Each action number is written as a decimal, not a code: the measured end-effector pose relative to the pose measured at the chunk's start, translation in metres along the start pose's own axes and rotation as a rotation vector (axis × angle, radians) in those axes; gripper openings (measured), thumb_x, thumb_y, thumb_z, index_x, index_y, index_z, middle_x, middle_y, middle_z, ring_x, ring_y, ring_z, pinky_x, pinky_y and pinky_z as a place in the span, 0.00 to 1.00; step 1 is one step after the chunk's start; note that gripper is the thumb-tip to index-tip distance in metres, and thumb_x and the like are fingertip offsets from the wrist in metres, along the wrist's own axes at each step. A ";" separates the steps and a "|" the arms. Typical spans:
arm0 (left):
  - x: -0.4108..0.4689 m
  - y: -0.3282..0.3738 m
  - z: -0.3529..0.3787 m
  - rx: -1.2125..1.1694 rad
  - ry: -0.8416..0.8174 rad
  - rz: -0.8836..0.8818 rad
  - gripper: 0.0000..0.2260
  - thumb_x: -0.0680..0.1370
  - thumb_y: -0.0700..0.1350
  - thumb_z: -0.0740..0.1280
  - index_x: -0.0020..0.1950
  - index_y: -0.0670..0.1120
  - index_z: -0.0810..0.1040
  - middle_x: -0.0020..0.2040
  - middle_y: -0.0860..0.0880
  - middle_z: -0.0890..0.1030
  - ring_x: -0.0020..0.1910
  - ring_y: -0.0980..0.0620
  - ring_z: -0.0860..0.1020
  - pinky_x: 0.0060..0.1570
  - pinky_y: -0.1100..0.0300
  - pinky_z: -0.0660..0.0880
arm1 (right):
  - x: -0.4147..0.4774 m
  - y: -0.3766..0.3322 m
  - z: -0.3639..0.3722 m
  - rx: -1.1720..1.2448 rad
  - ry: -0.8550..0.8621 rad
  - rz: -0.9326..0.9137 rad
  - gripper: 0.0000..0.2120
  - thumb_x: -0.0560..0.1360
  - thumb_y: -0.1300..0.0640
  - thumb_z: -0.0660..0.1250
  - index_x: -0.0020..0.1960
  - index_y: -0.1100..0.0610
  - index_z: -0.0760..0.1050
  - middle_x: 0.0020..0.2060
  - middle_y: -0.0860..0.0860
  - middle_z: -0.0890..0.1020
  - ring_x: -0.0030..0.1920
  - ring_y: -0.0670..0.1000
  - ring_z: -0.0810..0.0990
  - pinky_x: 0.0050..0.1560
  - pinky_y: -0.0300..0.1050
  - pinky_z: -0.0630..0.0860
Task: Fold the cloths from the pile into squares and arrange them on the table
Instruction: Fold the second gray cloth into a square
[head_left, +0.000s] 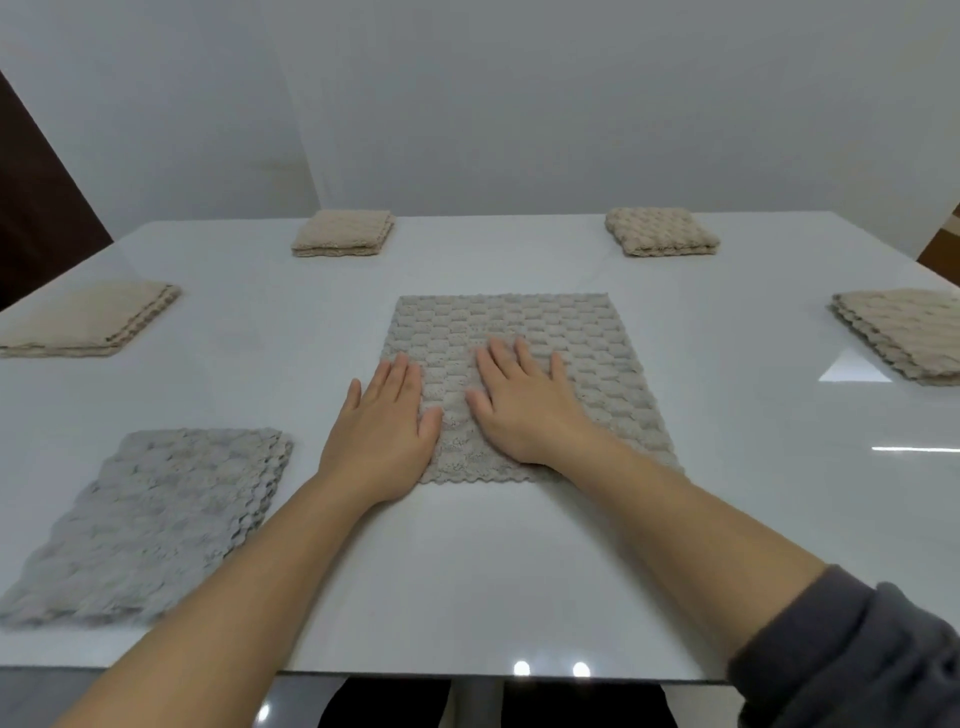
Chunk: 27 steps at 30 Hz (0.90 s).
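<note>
A grey waffle-textured cloth (524, 332) lies spread flat in the middle of the white table (467, 571). My left hand (382, 426) rests palm down on its left edge, fingers together and extended. My right hand (519, 405) lies flat on the cloth's near middle, fingers slightly spread. Neither hand grips anything. A folded grey cloth (156, 525) sits at the near left. Folded beige cloths lie at the left (88, 319), far left (343, 233), far right (661, 231) and right (904, 332).
The table's near edge (467, 675) runs just below my forearms. A plain wall stands behind the far edge. A dark door or panel (36, 208) shows at the left. A grey sleeve (852, 660) covers my right upper arm.
</note>
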<state>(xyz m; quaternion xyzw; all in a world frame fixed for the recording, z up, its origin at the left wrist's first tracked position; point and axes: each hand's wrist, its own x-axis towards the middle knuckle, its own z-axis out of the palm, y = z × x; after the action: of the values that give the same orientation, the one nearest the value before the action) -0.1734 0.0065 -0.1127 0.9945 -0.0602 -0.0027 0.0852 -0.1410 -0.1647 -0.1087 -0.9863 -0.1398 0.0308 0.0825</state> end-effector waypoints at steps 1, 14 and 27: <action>0.000 0.000 0.000 -0.002 -0.003 -0.001 0.28 0.83 0.55 0.43 0.79 0.45 0.41 0.80 0.49 0.42 0.78 0.54 0.41 0.76 0.52 0.40 | -0.003 0.007 -0.001 0.002 0.010 0.013 0.30 0.82 0.43 0.42 0.80 0.53 0.43 0.80 0.48 0.44 0.79 0.53 0.40 0.76 0.62 0.37; -0.001 -0.001 0.002 -0.042 0.037 0.014 0.28 0.83 0.56 0.44 0.79 0.45 0.44 0.80 0.48 0.45 0.78 0.54 0.43 0.76 0.51 0.38 | -0.048 0.096 -0.015 -0.026 0.075 0.328 0.30 0.82 0.43 0.41 0.80 0.56 0.46 0.80 0.51 0.47 0.79 0.55 0.42 0.74 0.67 0.38; -0.012 0.019 0.005 -0.130 0.033 0.326 0.26 0.83 0.56 0.48 0.80 0.53 0.49 0.79 0.56 0.46 0.77 0.61 0.40 0.76 0.54 0.39 | -0.063 0.038 -0.003 -0.001 0.023 -0.017 0.32 0.82 0.39 0.43 0.80 0.54 0.41 0.79 0.49 0.42 0.78 0.50 0.37 0.75 0.59 0.34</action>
<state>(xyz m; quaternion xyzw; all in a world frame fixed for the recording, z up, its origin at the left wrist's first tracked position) -0.1879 -0.0109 -0.1141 0.9639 -0.2190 0.0234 0.1497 -0.1913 -0.2187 -0.1100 -0.9853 -0.1472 0.0189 0.0840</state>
